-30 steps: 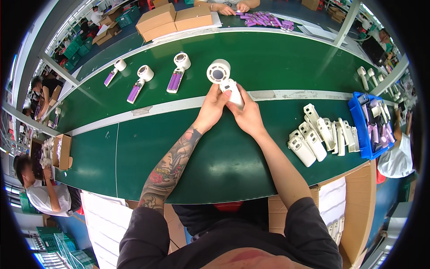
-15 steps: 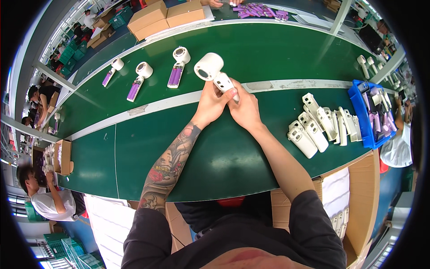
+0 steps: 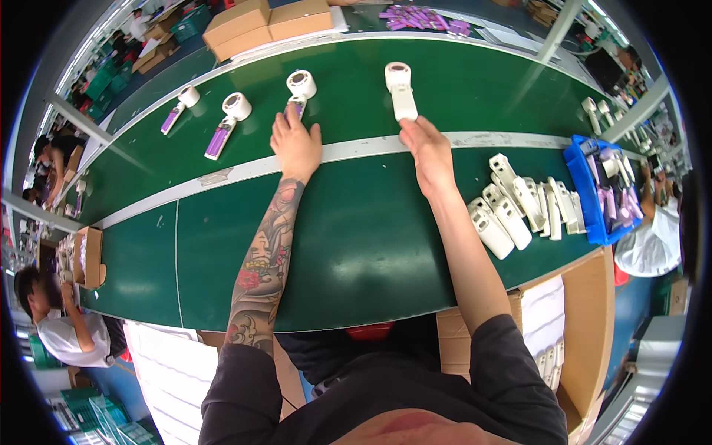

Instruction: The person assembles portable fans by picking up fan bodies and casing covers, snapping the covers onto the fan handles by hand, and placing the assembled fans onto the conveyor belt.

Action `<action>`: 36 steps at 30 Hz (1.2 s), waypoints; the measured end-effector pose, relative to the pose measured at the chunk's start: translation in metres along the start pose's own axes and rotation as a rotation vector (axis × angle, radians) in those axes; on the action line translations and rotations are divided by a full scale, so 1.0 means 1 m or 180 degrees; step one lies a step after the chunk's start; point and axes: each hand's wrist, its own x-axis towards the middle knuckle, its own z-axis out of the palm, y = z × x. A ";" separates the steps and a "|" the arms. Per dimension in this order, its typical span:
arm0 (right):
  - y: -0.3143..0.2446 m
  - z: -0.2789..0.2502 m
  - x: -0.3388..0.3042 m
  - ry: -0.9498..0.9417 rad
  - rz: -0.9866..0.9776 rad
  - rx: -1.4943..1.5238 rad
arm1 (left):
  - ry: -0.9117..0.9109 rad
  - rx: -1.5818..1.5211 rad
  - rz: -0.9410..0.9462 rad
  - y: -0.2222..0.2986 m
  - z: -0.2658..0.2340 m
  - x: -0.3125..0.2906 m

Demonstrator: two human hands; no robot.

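Note:
A white handheld fan with a round head lies on the green belt, its handle toward me. My right hand is at the near end of that handle, fingertips closed on it. Farther left, my left hand reaches over another handheld fan, its fingers apart and over the handle with purple cells. That hand partly hides the handle. Two more fans, one at the left and one at far left, lie with purple cells showing in their handles.
Several white handle shells lie on the bench at right, beside a blue bin of parts. A raised rail divides bench from belt. Beyond the belt are cartons and a purple cell pile. Co-workers sit at both sides.
Both hands held the white fan together above the rail; now it lies farther off on the belt, at my right hand. My left hand has let go and moved left to another fan.

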 end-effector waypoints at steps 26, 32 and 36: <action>-0.182 -0.125 -0.036 -0.0915 0.1230 -0.6119 | -0.0682 -0.0125 -0.0390 -0.004 -0.015 0.002; -0.145 -0.064 -0.015 -0.0870 -0.0003 -0.2324 | -0.0708 -0.0619 -0.0299 -0.006 -0.023 0.007; -0.071 -0.028 0.012 -0.0658 0.0180 0.0364 | -0.0202 -0.2373 -0.0479 -0.001 -0.025 0.002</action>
